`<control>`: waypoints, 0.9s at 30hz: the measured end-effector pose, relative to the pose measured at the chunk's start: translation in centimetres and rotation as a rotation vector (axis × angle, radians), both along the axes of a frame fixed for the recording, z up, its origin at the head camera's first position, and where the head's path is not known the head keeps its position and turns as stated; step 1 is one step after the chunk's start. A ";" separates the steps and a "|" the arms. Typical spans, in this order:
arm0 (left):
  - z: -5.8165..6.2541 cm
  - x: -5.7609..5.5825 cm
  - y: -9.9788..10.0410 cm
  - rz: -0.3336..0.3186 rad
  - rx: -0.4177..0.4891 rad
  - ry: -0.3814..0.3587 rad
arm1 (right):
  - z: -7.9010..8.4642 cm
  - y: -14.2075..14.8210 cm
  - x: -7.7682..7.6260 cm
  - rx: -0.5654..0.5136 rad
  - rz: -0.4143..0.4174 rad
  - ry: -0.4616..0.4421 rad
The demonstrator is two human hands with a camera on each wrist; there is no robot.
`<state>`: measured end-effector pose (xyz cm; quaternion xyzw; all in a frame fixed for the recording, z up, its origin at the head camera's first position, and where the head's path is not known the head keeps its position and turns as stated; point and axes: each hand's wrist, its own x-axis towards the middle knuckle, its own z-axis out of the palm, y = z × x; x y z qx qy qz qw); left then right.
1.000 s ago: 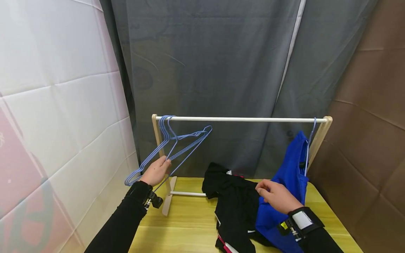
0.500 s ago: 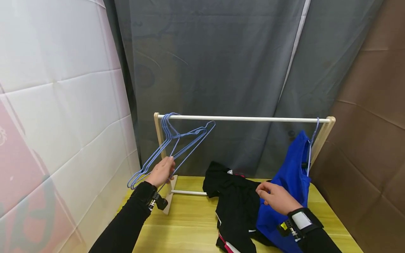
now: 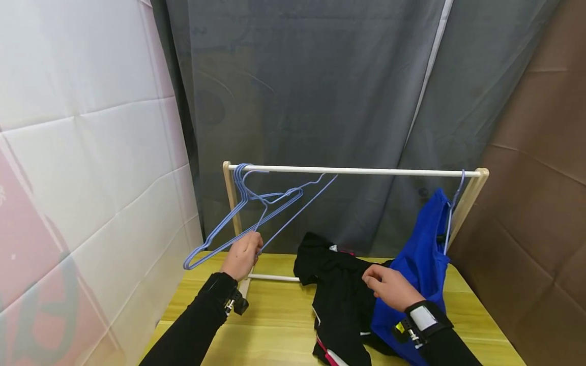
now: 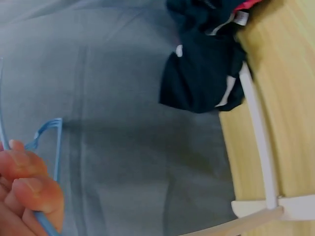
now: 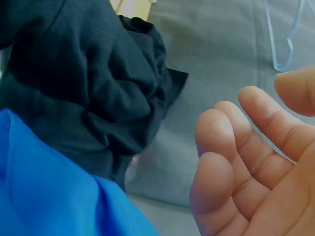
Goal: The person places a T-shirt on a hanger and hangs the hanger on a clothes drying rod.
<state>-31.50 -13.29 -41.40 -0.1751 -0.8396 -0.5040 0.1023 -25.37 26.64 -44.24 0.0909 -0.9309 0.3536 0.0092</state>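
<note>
My left hand [image 3: 243, 254] grips a blue wire hanger [image 3: 299, 213] by its lower part, its fingers curled round the wire [image 4: 45, 223] in the left wrist view. That hanger slants out from several like hangers [image 3: 188, 264] bunched at the rack's left end. Whether its hook still touches the rod, I cannot tell. With fingers loosely bent and holding nothing, my right hand [image 3: 391, 285] hovers by a blue garment [image 3: 418, 249] and a black garment [image 3: 341, 290]. The blue one hangs from a hanger [image 3: 448, 223] at the right end; the black one lies on the table.
A rack with a white top rod [image 3: 343, 170] and wooden posts [image 3: 468, 201] stands on the yellow wood-grain table [image 3: 274, 315]. Its low white bar [image 3: 274, 278] runs behind the black garment. Grey cloth [image 3: 297, 91] hangs behind, with white and brown sheets at the sides.
My left hand has moved right and slightly down, drawing one hanger away from the bunch to the right. The right hand has shifted slightly left and stays free of things.
</note>
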 end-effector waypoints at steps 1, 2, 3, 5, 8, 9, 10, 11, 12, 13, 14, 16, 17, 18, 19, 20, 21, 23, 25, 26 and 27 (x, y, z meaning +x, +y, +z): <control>-0.3 0.1 0.1 -0.006 -0.015 0.011 | -0.3 -0.3 -0.1 0.005 -0.002 0.006; -0.6 0.2 0.3 -0.014 -0.031 0.023 | -0.6 -0.6 -0.3 0.010 -0.004 0.011; -0.8 0.2 0.4 -0.016 -0.048 0.034 | -0.9 -0.8 -0.4 0.019 -0.003 0.020; -1.3 0.3 0.7 -0.026 -0.083 0.063 | -1.5 -1.5 -1.0 0.057 -0.001 0.053; -2.3 0.1 1.2 -0.037 -0.138 0.079 | -2.5 -2.9 -2.1 0.143 0.016 0.106; -2.7 0.0 1.3 -0.039 -0.164 0.083 | -2.8 -3.4 -2.6 0.180 0.025 0.127; -3.2 -0.1 1.5 -0.044 -0.181 0.088 | -3.1 -4.0 -3.0 0.215 0.030 0.147; -3.7 -0.2 1.7 -0.051 -0.198 0.087 | -3.3 -4.6 -3.4 0.242 0.041 0.165; -4.2 -0.4 1.8 -0.058 -0.218 0.085 | -3.6 -5.1 -3.9 0.269 0.049 0.189; -4.7 -0.5 2.0 -0.061 -0.232 0.081 | -3.8 -5.7 -4.3 0.290 0.058 0.215; -5.2 -0.5 2.2 -0.063 -0.244 0.078 | -4.0 -6.3 -4.7 0.306 0.070 0.246; -5.9 -0.5 2.5 -0.064 -0.261 0.068 | -4.3 -7.5 -5.4 0.335 0.095 0.312; -6.2 -0.5 2.7 -0.063 -0.270 0.058 | -4.4 -8.2 -5.7 0.347 0.111 0.346; -6.5 -0.5 2.8 -0.059 -0.275 0.046 | -4.6 -8.8 -6.0 0.367 0.126 0.375; -6.7 -0.5 2.9 -0.057 -0.275 0.039 | -4.7 -9.4 -6.3 0.397 0.143 0.403; -6.9 -0.4 3.0 -0.055 -0.276 0.033 | -4.8 -10.0 -6.6 0.431 0.159 0.426; -7.1 -0.4 3.1 -0.057 -0.272 0.030 | -4.9 -10.5 -6.8 0.470 0.175 0.445; -7.5 -0.2 3.4 -0.061 -0.258 0.020 | -5.3 -11.6 -7.1 0.552 0.209 0.476; -7.8 -0.2 3.5 -0.075 -0.250 0.012 | -5.7 -12.5 -7.4 0.638 0.239 0.488; -8.0 -0.2 3.5 -0.076 -0.255 0.001 | -5.9 -12.9 -7.6 0.668 0.254 0.489; -8.1 -0.2 3.5 -0.081 -0.265 -0.003 | -6.2 -13.2 -7.8 0.695 0.265 0.487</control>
